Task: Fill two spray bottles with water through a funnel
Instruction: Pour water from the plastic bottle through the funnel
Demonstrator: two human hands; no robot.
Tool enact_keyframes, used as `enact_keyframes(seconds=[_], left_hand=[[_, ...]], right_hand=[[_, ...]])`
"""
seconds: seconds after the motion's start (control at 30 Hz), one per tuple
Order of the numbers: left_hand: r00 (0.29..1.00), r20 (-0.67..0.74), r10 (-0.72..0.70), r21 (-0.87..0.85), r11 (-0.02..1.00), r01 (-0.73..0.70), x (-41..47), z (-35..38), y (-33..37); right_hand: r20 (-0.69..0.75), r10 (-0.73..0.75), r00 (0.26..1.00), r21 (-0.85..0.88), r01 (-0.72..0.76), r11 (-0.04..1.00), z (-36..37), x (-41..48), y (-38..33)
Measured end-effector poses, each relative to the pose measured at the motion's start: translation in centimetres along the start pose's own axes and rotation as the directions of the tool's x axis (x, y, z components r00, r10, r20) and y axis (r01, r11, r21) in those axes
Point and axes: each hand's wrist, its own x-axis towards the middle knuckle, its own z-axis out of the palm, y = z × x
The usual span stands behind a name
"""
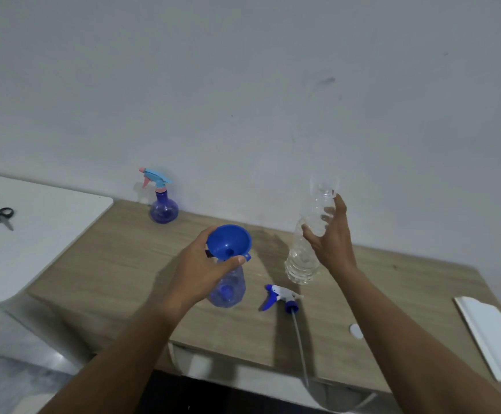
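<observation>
Clear ribbed plastic water bottle (301, 264), part-filled: light, thin-walled, probably buckles if squeezed, best taken round its ribbed middle; right hand (331, 240) fingers wrap its upper body, beside the blue plastic funnel (228, 240) pinched by left hand (204, 264) fingers atop the translucent blue spray bottle (228, 289) on the wooden tabletop (123, 264).

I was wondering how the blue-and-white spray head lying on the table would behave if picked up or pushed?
The spray head looks like small hollow plastic, so probably light. Its thin dip tube is long and would likely flex and swing. Lying on its side on the wooden table, it may pivot rather than slide if pushed.
</observation>
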Motion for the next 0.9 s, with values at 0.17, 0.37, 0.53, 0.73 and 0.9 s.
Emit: enact_keyframes(seconds=[0.17,0.37,0.53,0.73,0.9], left_hand=[[1.000,0.016,-0.019,-0.005,1.000,0.019,0.1,0.0,-0.2],[0.999,0.019,-0.044,-0.013,0.999,0.044,-0.2,-0.1,0.3],[0.999,0.033,-0.027,-0.025,0.999,0.027,-0.4,-0.2,0.6],[0.993,0.052,-0.104,-0.062,0.992,0.107,-0.5,0.0,0.1],[0.991,0.046,-0.127,-0.010,0.992,0.128,-0.7,0.2,-1.1]], right_hand=[[-0.012,0.060,0.998,0.021,-0.060,0.998,-0.2,-0.2,-0.4],[0.042,0.117,0.992,0.061,-0.119,0.991,-1.0,-0.9,-0.9],[0.012,0.182,0.983,0.038,-0.183,0.982,-1.8,-1.7,-1.9],[-0.261,0.029,0.965,-0.137,-0.067,0.988,-0.9,-5.7,-6.6],[-0.056,-0.078,0.995,-0.152,0.069,0.986,1.9,-6.8,-11.7]])
